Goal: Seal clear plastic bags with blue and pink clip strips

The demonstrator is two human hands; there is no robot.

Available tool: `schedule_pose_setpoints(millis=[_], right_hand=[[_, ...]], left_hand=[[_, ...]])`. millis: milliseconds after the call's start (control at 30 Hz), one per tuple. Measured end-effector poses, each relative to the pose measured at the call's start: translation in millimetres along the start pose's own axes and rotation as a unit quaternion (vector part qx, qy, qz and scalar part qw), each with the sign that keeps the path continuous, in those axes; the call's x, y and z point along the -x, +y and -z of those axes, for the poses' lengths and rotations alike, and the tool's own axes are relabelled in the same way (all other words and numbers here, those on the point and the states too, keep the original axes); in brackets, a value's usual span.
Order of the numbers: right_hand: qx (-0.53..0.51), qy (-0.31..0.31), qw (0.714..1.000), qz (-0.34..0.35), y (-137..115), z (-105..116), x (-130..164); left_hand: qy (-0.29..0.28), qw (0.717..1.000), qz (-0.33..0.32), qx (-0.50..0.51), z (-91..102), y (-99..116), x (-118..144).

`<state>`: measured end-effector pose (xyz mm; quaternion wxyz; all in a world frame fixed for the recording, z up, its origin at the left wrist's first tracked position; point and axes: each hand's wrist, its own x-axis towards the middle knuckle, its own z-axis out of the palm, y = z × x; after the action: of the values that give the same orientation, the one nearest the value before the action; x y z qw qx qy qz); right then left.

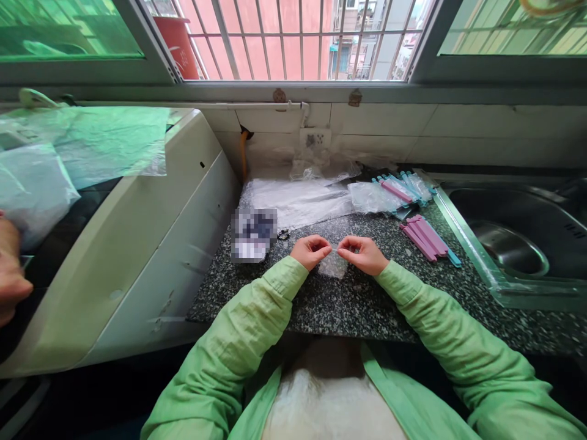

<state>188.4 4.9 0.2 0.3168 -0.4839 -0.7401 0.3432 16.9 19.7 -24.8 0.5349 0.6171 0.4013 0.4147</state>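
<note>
Small clear bag (334, 264): lay flat on the speckled table (321, 305), directly in front of the person and between both hands, its top edge lifted at the pinch.
Left hand (310, 250): grip closed on the bag's top edge, thumb against fingertips.
Right hand (363, 253): grip likewise pinched shut on the same edge, just beside the left.
Doing it well: judged from the thin, slippery film, a light pinch at the very rim with the two hands working close together would suit best; pulling hard could stretch or tear it.
Pink clips (422, 237): lay in a small bundle on the table to the right, near the right hand but apart from it.
Packed clips (398, 189): pink and blue, already in clear bags, farther back.
Stack of clear bags (298, 201): spread flat behind the hands.
Sink (513, 244): at the far right.
White appliance (137, 244): at the left, draped with plastic.
Another person's hand (11, 269): at the left edge.
</note>
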Motion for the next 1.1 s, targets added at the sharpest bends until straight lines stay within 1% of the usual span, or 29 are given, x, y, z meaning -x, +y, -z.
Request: schedule_pose_setpoints(millis=[367, 500, 633, 833, 1100], right_hand=[[0.015, 0.022, 0.999, 0.028, 0.8, -2.3, 0.2], [0.007, 0.02, 1.0, 0.017, -0.2, -1.0, 0.4], [-0.003, 0.024, 1.0, 0.0, 0.0, 4.5, 0.2], [0.017, 0.036, 0.999, 0.01, 1.5, 8.2, -0.6], [0.036, 0.045, 0.997, 0.042, 1.5, 5.1, -0.6]], left_hand=[[0.029, 0.999, -0.011, 0.012, -4.7, 5.0, 0.8], [0.029, 0.999, 0.0, 0.02, -3.7, 5.8, 0.5], [0.035, 0.999, 0.008, 0.017, 1.9, 6.1, -0.6], [0.028, 1.0, 0.004, 0.008, 8.2, 1.5, -1.7], [0.014, 0.999, 0.028, 0.021, 4.6, 2.3, -2.8]])
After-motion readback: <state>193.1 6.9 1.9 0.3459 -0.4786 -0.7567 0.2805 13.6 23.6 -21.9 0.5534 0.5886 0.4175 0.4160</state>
